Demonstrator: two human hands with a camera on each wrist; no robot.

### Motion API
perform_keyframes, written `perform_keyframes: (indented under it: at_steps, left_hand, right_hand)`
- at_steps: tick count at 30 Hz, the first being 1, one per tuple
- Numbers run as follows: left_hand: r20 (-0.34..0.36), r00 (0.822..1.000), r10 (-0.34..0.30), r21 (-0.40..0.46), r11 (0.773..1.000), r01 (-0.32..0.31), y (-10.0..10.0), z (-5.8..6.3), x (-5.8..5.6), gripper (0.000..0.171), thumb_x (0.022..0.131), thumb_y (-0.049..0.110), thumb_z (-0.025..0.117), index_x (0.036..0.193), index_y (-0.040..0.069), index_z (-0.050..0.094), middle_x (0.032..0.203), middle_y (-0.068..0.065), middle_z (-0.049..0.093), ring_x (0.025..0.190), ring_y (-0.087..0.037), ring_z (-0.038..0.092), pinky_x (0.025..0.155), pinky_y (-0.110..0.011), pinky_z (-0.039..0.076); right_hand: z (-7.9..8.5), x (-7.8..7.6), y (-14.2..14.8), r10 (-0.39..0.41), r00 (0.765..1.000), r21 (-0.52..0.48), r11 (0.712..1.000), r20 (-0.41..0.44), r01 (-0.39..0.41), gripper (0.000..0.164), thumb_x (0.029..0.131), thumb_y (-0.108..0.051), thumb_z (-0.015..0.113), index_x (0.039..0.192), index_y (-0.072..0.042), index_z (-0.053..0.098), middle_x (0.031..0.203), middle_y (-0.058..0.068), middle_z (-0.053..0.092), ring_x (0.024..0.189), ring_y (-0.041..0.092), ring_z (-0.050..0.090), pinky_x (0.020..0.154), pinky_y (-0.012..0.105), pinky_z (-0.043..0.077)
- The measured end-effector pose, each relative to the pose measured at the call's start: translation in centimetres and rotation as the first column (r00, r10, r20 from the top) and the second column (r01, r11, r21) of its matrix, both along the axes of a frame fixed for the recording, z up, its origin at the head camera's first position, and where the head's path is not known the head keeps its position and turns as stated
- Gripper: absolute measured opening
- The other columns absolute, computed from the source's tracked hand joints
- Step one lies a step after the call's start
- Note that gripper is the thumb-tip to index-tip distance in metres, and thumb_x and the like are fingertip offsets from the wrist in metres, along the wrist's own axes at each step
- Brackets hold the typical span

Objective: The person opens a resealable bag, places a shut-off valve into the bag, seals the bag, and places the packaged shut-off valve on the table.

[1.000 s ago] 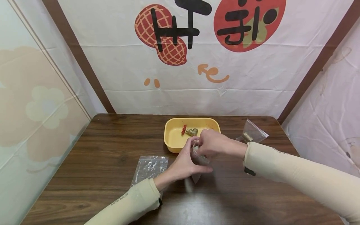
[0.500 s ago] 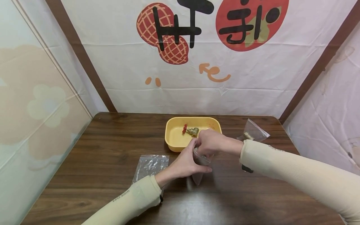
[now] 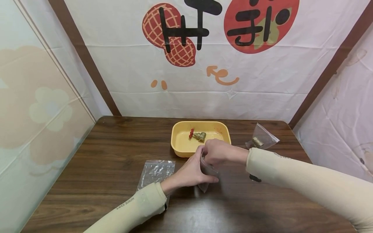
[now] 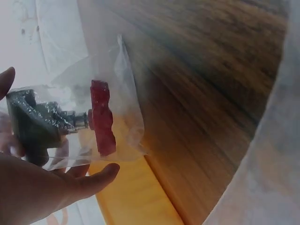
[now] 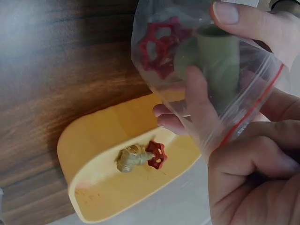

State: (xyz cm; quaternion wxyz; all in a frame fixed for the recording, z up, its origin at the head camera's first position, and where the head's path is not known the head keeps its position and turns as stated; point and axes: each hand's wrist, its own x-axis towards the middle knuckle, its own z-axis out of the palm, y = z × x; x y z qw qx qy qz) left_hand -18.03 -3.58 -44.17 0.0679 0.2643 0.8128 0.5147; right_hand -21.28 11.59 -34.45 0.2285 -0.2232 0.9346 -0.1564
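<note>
My left hand [image 3: 189, 173] grips a clear zip bag [image 3: 208, 170] just in front of the yellow tray, thumb on one side and fingers around the other. Inside the bag is a green gate valve [image 5: 218, 61] with a red handwheel [image 4: 102, 117], seen through the plastic in both wrist views. My right hand [image 3: 217, 152] is at the bag's mouth, its fingers bent against the red-striped zip edge [image 5: 253, 110]; one finger lies along the valve. The right fingertips are hidden in the head view.
A brass valve [image 3: 199, 136] with a red handwheel lies in the yellow tray [image 3: 180, 149]. Left on the brown table [image 3: 116, 155] is a flat clear bag [image 3: 157, 171]. At the back right, another zip bag [image 3: 263, 132] holds a brass fitting [image 3: 257, 141].
My right hand has dropped slightly toward me at the bag's mouth. The left hand keeps its hold on the bag with little movement. The view has shifted slightly.
</note>
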Motion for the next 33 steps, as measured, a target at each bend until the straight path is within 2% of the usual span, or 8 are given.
perform_keyframes:
  at_steps: [3, 5, 12, 19, 27, 33]
  left_hand:
    - [0.011, 1.000, -0.007, 0.000, 1.000, 0.007, -0.1, -0.2, 0.0, 0.096, 0.073, 0.028, 0.097, 0.148, 0.015, 0.038, 0.127, 0.005, 0.061, 0.121, -0.012, 0.058, 0.111, -0.038, 0.042]
    - [0.020, 1.000, -0.006, -0.006, 1.000, 0.006, -0.1, -0.3, 0.1, 0.095, 0.074, 0.030, 0.097, 0.147, 0.016, 0.038, 0.125, 0.005, 0.062, 0.120, -0.012, 0.059, 0.110, -0.038, 0.043]
    - [0.037, 0.999, 0.011, -0.021, 1.000, -0.010, -0.2, -0.6, 0.1, 0.095, 0.074, 0.034, 0.096, 0.147, 0.018, 0.037, 0.126, 0.003, 0.062, 0.120, -0.014, 0.059, 0.109, -0.041, 0.044]
    - [0.056, 0.998, 0.022, -0.021, 1.000, -0.021, -0.4, -0.9, -0.1, 0.094, 0.075, 0.037, 0.094, 0.147, 0.017, 0.036, 0.129, 0.000, 0.060, 0.120, -0.016, 0.059, 0.108, -0.043, 0.044]
    - [0.071, 0.997, 0.039, -0.013, 0.999, -0.038, -0.7, -0.8, -0.1, 0.092, 0.075, 0.038, 0.094, 0.145, 0.016, 0.038, 0.131, -0.003, 0.060, 0.122, -0.018, 0.058, 0.110, -0.043, 0.043]
    - [0.068, 0.997, 0.045, -0.006, 0.999, -0.045, -0.9, -0.8, -0.2, 0.092, 0.074, 0.036, 0.094, 0.145, 0.015, 0.039, 0.133, -0.002, 0.058, 0.124, -0.017, 0.056, 0.111, -0.042, 0.042]
  right_hand:
    - [-0.2, 0.0, -0.1, -0.028, 0.999, -0.013, 1.000, 0.021, 0.029, 0.021, 0.078, -0.003, 0.067, 0.060, -0.014, 0.065, 0.052, -0.003, 0.062, 0.049, 0.010, 0.056, 0.047, 0.021, 0.036]
    - [-0.4, 0.0, -0.1, -0.035, 0.999, -0.020, 0.999, 0.022, 0.036, 0.022, 0.078, -0.003, 0.067, 0.059, -0.014, 0.064, 0.051, -0.004, 0.060, 0.048, 0.008, 0.051, 0.046, 0.021, 0.034]
    - [-0.9, -0.3, -0.2, -0.037, 0.999, -0.033, 0.999, 0.006, 0.037, 0.029, 0.078, -0.004, 0.067, 0.057, -0.017, 0.052, 0.051, -0.008, 0.044, 0.049, 0.008, 0.040, 0.047, 0.021, 0.030]
    - [-1.5, -0.5, -0.5, -0.065, 0.997, -0.019, 0.998, 0.040, 0.065, 0.028, 0.079, -0.011, 0.069, 0.059, -0.017, 0.051, 0.058, -0.006, 0.046, 0.053, 0.009, 0.043, 0.049, 0.022, 0.033]
    - [-2.0, -0.8, -1.1, -0.064, 0.997, -0.011, 0.998, 0.041, 0.065, 0.027, 0.081, -0.017, 0.071, 0.060, -0.017, 0.053, 0.060, -0.005, 0.049, 0.055, 0.009, 0.046, 0.050, 0.023, 0.035]
    - [-2.3, -0.8, -1.4, -0.062, 0.998, 0.031, 0.998, 0.014, 0.061, 0.029, 0.082, -0.014, 0.067, 0.059, -0.017, 0.051, 0.057, -0.005, 0.050, 0.052, 0.009, 0.047, 0.049, 0.023, 0.037]
